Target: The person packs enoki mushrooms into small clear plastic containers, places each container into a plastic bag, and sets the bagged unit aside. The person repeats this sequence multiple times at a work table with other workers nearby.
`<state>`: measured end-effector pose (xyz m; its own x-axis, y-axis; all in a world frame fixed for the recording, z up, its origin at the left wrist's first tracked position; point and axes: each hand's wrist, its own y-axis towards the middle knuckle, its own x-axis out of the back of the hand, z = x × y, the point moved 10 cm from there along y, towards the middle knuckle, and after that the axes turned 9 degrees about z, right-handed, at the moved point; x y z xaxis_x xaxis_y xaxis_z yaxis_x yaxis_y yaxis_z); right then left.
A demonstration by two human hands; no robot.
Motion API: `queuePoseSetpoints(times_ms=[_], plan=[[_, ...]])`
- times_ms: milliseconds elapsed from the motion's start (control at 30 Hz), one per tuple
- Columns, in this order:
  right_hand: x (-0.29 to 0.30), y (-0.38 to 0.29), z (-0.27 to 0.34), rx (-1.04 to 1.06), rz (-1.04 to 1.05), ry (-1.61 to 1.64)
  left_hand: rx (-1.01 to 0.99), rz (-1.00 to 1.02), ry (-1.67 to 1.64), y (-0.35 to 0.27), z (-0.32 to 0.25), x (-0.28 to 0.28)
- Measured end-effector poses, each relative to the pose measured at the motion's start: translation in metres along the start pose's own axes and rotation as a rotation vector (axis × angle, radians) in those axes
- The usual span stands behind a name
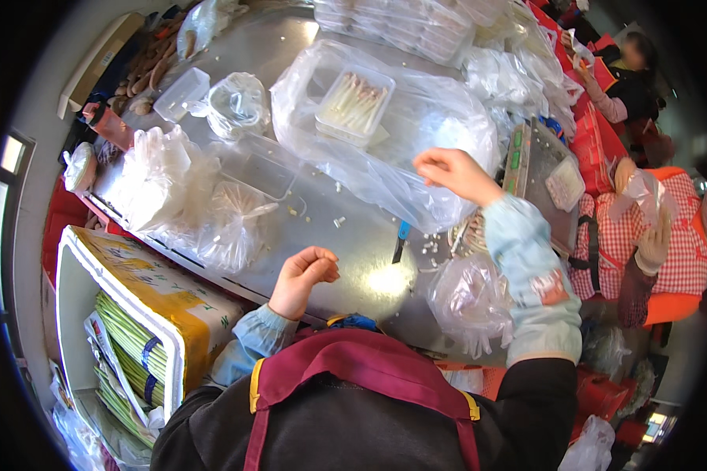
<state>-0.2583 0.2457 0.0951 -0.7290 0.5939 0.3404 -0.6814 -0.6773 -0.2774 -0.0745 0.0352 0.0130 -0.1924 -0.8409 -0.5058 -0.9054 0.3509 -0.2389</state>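
My left hand (305,281) hovers by the near edge of a metal table (324,247), fingers curled in, nothing visible in it. Farther right and forward, my right hand (456,175) is over a large clear plastic bag (448,126), its fingers bent; whether it pinches something is hidden. A clear plastic tray (354,106) of pale, trimmed stalks with pinkish ends rests on that bag. Between my hands lies a blue-handled knife (400,241), its dark blade pointing towards me. White cut bits (431,244) are scattered beside it, near a bundle of stalks (470,232).
Left, an open foam box (179,329) holds banded green stalks (132,341). Plastic bags (159,176) and an empty clear tray (265,175) crowd the table's left. A scale (542,182) carries a small pack (565,183) at right. Two people are beyond, among red crates (592,147).
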Motion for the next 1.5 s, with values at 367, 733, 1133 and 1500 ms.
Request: queuePoseSetpoints(times_ms=[367,733,1133,1500], plan=[[0.007,0.119,-0.057,-0.065,-0.849,0.337,0.049,-0.076,0.02,-0.005,0.009,0.016],[-0.164,-0.036,-0.051,0.13,-0.679,0.973,-0.017,-0.005,-0.412,0.001,-0.006,0.0],[-0.163,-0.115,-0.002,0.291,-0.563,0.786,-0.13,0.238,-0.298,-0.013,-0.011,-0.041],[-0.169,-0.093,0.012,0.248,-0.561,0.854,-0.188,0.24,-0.145,-0.023,-0.027,-0.039]])
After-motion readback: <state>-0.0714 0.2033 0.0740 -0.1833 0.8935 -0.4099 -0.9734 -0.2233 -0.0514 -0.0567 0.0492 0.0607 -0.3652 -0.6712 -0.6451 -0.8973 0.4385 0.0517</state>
